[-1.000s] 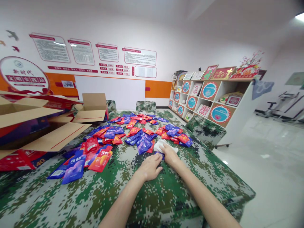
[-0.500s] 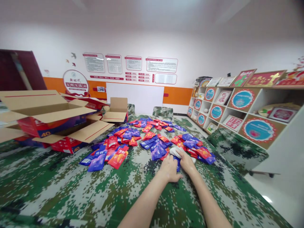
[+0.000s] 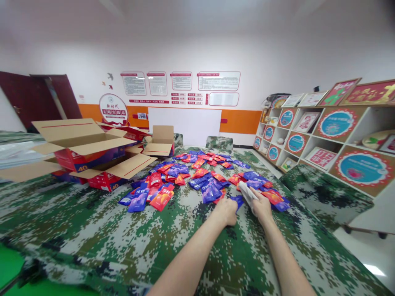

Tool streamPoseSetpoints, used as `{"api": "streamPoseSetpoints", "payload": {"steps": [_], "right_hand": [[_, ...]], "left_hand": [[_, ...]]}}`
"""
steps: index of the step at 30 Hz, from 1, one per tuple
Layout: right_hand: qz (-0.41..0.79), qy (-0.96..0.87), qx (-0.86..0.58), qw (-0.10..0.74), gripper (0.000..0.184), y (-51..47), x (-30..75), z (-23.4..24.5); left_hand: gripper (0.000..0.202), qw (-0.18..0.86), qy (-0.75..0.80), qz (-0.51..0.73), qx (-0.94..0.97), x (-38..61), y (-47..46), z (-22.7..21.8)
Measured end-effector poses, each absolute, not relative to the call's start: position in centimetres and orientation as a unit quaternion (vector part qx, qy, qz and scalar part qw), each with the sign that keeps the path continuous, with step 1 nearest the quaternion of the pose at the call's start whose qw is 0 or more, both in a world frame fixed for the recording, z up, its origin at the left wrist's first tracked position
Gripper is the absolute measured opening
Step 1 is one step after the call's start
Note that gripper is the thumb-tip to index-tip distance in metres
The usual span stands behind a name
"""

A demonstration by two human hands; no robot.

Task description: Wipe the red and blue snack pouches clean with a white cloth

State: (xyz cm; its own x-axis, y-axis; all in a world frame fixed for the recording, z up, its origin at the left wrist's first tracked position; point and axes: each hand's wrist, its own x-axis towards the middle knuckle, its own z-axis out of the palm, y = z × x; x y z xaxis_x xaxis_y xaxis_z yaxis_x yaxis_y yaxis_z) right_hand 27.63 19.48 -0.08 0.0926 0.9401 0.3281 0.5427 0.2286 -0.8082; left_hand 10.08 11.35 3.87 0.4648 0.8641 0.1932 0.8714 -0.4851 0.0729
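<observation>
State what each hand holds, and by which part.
The right hand holds a white cloth by its right side. The left hand is at a blue packet; its grip is hidden.

Rear wall (image 3: 185,53): framed notices (image 3: 218,81) mounted above orange band (image 3: 239,122). Right: cubby shelving unit (image 3: 383,210), framed pictures (image 3: 341,91) along top. Far left: dark-red door (image 3: 18,98).

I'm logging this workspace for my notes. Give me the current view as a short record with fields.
Left hand: curled against a blue packet; grip partly hidden
Right hand: holding a white cloth
Other packets: red and blue, in piles beyond the hands and to the left
Cartons: flaps open, on the table's left
Table cover: camouflage pattern
Right background: shelving unit
</observation>
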Motion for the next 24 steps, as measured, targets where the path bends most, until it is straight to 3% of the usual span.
{"api": "streamPoseSetpoints", "payload": {"steps": [3, 10, 17, 24], "right_hand": [[0.237, -0.624, -0.582, 0.465, 0.068, 19.2, 27.4, 0.2], [0.236, -0.601, -0.585, 0.491, 0.066, 18.5, 27.1, 0.7], [0.271, -0.564, -0.593, 0.508, 0.065, 17.8, 27.1, 1.9], [0.247, -0.584, -0.583, 0.507, 0.065, 18.6, 27.1, 0.6]], "left_hand": [[0.014, 0.015, -0.502, -0.099, -0.859, 9.9, 11.4, 3.9], [0.022, -0.011, -0.524, -0.156, -0.837, 7.9, 11.7, 4.0], [0.02, -0.037, -0.58, -0.307, -0.754, 3.7, 9.7, 4.1], [0.021, -0.103, -0.649, -0.469, -0.591, -8.4, 10.6, 5.3]]}}
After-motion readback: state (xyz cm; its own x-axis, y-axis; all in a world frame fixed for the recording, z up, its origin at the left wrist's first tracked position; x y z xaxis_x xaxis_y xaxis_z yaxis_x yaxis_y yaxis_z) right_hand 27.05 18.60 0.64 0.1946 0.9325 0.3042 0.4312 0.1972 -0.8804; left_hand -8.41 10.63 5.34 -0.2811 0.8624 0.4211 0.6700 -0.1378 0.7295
